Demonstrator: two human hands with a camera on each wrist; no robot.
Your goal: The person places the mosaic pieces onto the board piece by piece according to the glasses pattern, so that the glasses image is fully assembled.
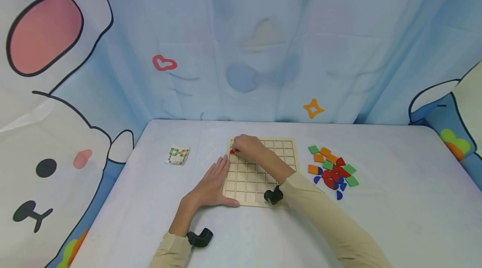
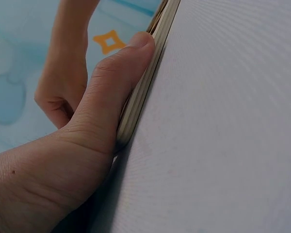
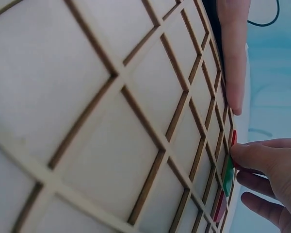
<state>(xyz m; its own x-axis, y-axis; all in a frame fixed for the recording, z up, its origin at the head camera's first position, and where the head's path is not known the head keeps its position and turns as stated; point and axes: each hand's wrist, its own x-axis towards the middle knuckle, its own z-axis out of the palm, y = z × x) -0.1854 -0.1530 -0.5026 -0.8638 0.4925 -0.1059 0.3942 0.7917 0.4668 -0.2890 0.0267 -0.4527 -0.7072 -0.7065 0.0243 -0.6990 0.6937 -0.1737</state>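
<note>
A square wooden grid board (image 1: 246, 186) lies on the table. My right hand (image 1: 250, 147) reaches across to its far left corner and pinches a small red piece (image 1: 232, 151) between thumb and fingers. In the right wrist view a green piece (image 3: 228, 177) and a pinkish-red piece (image 3: 220, 208) lie in cells beside those fingertips. My left hand (image 1: 211, 186) rests at the board's left side, fingers straight along that edge. Its thumb (image 2: 119, 73) lies against the board's front edge in the left wrist view.
Right of the board lies a loose pile of red pieces (image 1: 329, 183), orange pieces (image 1: 313, 169), green pieces (image 1: 352, 181) and blue pieces (image 1: 339, 195). A small printed pattern card (image 1: 177, 155) lies to the left. A patterned curtain (image 1: 263, 50) hangs behind the table.
</note>
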